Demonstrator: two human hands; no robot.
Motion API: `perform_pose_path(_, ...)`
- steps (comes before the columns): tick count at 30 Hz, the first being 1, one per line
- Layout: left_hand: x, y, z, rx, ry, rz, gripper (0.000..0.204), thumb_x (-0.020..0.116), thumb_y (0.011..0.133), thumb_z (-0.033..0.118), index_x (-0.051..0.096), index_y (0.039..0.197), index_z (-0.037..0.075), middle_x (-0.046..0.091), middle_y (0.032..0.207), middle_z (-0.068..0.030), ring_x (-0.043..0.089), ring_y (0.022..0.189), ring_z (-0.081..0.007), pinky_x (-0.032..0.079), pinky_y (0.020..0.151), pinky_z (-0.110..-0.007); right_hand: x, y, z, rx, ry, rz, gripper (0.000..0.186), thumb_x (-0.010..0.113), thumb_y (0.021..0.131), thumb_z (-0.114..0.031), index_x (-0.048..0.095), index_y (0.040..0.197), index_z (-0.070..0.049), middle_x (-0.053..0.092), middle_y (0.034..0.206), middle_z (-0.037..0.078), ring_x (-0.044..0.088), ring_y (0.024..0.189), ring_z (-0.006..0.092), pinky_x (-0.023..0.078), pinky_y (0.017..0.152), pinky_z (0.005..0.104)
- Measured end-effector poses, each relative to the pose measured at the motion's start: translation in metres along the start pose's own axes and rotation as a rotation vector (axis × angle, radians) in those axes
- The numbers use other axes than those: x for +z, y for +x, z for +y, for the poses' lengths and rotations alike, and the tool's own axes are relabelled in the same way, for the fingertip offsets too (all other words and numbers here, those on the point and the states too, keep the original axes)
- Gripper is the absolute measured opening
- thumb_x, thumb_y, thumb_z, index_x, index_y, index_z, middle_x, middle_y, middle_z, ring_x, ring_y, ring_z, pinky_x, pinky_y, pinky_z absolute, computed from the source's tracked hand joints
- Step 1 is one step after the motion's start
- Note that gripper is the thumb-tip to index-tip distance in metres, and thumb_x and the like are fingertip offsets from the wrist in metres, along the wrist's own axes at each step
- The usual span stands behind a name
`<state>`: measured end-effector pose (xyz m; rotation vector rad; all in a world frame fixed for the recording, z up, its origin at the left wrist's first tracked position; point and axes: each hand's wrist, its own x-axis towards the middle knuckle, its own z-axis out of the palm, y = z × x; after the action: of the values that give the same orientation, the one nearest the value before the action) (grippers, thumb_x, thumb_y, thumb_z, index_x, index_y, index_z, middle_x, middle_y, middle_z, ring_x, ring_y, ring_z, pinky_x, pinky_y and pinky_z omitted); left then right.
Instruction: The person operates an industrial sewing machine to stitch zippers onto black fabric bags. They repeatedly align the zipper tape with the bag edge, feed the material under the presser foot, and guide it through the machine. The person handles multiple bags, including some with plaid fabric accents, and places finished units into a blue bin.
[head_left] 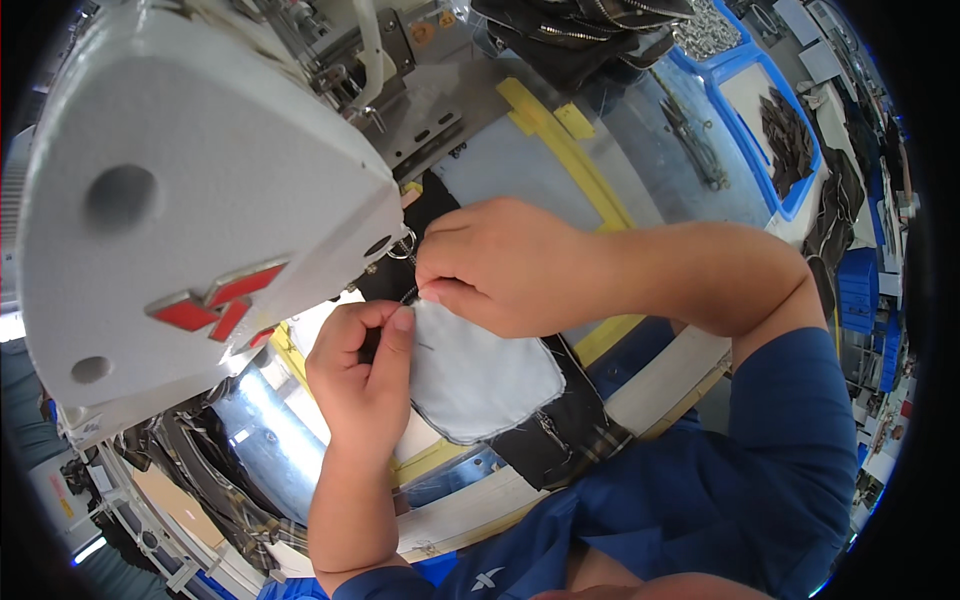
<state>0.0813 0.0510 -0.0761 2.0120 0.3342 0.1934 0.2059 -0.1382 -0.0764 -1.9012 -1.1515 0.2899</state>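
A white pocket-shaped cloth (485, 375) with a dark stitched edge lies on a black fabric piece (535, 445) that has a plaid end. At the cloth's upper left corner, my left hand (365, 355) is closed, thumb and forefinger pinching the fabric edge. Just to its right, my right hand (500, 265) is also closed, its fingertips pinching the same edge. The exact grip is partly hidden by the fingers. Beyond my hands, the black fabric runs beside the head of a white sewing machine (200, 210) with a red emblem.
Yellow tape strips (570, 155) mark the metal table. Metal snips (690, 145) lie at the right. A blue tray (715, 90) of dark strips stands far right, with metal chain above it. Dark zippered pieces (580, 35) are heaped at the back; dark garments (200, 460) hang lower left.
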Motion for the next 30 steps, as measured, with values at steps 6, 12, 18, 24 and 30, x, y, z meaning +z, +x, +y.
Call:
perform_pose_path(6, -0.009, 0.023, 0.002, -0.250, 0.080, -0.045, 0.017, 0.079, 0.095, 0.013, 0.076, 0.103, -0.002, 0.074, 0.088, -0.0108, 0.066, 0.078, -0.0184, 0.052, 0.074, -0.031, 0.002, 0.014, 0.013, 0.038, -0.224, 0.012, 0.013, 0.068, 0.095, -0.016, 0.069, 0.096, -0.002, 0.071, 0.095, 0.016, 0.069, 0.089, 0.0397, 0.055, 0.077, 0.0503)
perform_pose_path(12, -0.015, 0.055, 0.002, 0.031, 0.217, -0.053, 0.028, 0.073, 0.097, 0.022, 0.076, 0.116, 0.002, 0.078, 0.103, -0.0183, 0.075, 0.095, -0.0299, 0.057, 0.087, -0.038, -0.015, 0.047, 0.020, 0.153, -0.323, -0.110, 0.031, 0.068, 0.096, -0.027, 0.073, 0.087, 0.003, 0.072, 0.082, 0.022, 0.072, 0.089, 0.0433, 0.057, 0.078, 0.0527)
perform_pose_path(18, -0.018, 0.065, -0.016, 0.184, 0.370, -0.054, 0.028, 0.083, 0.089, 0.007, 0.074, 0.114, -0.002, 0.077, 0.109, -0.0126, 0.071, 0.098, -0.0241, 0.055, 0.091, -0.037, -0.018, 0.054, 0.029, 0.191, -0.351, -0.116, 0.028, 0.068, 0.091, -0.025, 0.073, 0.086, 0.002, 0.071, 0.078, 0.022, 0.071, 0.083, 0.0447, 0.058, 0.077, 0.0528)
perform_pose_path(24, -0.017, 0.069, -0.031, 0.274, 0.448, -0.016, 0.027, 0.084, 0.087, 0.007, 0.074, 0.110, -0.003, 0.078, 0.105, -0.0130, 0.072, 0.096, -0.0253, 0.056, 0.090, -0.039, -0.027, 0.059, 0.022, 0.223, -0.334, -0.166, 0.032, 0.067, 0.094, -0.030, 0.075, 0.089, 0.001, 0.074, 0.087, 0.022, 0.072, 0.090, 0.0433, 0.058, 0.078, 0.0524)
perform_pose_path(30, -0.020, 0.074, -0.034, 0.278, 0.434, -0.057, 0.025, 0.083, 0.090, 0.008, 0.074, 0.111, -0.004, 0.077, 0.104, -0.0119, 0.071, 0.093, -0.0204, 0.056, 0.087, -0.036, -0.028, 0.066, 0.026, 0.248, -0.347, -0.219, 0.031, 0.069, 0.092, -0.028, 0.076, 0.093, 0.002, 0.075, 0.090, 0.021, 0.073, 0.093, 0.0422, 0.059, 0.079, 0.0515)
